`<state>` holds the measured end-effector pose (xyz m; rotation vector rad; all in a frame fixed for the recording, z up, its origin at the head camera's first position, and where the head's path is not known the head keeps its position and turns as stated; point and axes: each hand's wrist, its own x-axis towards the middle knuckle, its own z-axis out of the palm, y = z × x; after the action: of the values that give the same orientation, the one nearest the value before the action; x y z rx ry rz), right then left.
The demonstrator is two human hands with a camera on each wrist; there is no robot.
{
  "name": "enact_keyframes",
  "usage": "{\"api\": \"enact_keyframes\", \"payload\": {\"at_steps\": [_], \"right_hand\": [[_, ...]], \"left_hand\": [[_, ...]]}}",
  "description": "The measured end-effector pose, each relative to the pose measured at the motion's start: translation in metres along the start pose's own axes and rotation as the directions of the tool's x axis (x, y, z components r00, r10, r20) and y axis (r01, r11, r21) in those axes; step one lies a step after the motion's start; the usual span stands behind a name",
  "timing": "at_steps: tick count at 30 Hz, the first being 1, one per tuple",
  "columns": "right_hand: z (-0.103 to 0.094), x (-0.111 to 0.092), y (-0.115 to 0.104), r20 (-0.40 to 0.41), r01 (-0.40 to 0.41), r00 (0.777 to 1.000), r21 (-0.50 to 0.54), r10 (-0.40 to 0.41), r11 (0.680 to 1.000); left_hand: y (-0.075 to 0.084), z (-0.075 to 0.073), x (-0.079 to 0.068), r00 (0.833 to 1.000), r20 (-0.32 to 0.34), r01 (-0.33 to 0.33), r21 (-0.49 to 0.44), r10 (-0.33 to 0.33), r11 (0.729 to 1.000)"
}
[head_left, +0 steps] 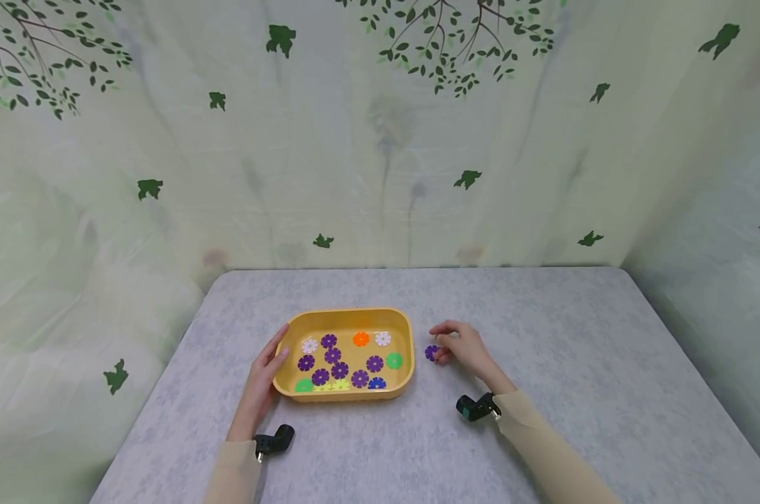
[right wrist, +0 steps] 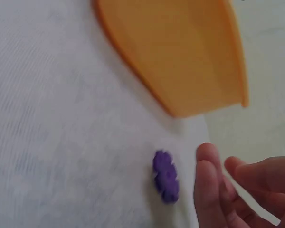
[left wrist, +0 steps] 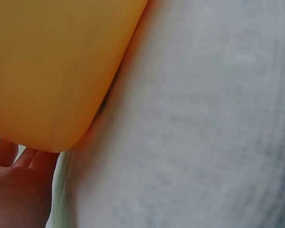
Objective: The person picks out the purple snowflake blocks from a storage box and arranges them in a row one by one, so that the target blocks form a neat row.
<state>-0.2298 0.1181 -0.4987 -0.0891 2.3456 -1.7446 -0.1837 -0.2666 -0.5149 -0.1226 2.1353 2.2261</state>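
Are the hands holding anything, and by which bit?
The left hand holds the tray by its left side, at the rim. The right hand seems to hold nothing; a purple flower lies beside its fingers.

A smooth yellow-orange tray with a rounded corner [right wrist: 180,57] fills the upper middle, its outer wall facing the camera and its rim running down the right side. It sits on a pale grey-white, faintly textured surface [right wrist: 61,123]. Below its corner, apart from it, is a small purple flower-shaped piece with scalloped petals [right wrist: 166,178], seen at a slant. The bare right hand [right wrist: 244,190] enters at lower right, its fingers loosely bent, near the piece with a gap between. A pale, blurred backdrop [right wrist: 273,80] shows behind.
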Motion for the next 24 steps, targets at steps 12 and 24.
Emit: {"api": "enact_keyframes", "payload": {"at_steps": [12,24], "right_hand": [[0.039,-0.001,-0.053,0.206,0.108,0.966,0.231,-0.157,0.967],[0.082,0.006,-0.071,0.439,0.011,0.898,0.054,-0.033,0.998]], "left_hand": [[-0.002,0.000,0.000,1.000,-0.012,-0.006,0.005,0.006,1.000],[-0.001,0.002,-0.001,1.000,-0.028,-0.014,0.009,0.015,1.000]]}}
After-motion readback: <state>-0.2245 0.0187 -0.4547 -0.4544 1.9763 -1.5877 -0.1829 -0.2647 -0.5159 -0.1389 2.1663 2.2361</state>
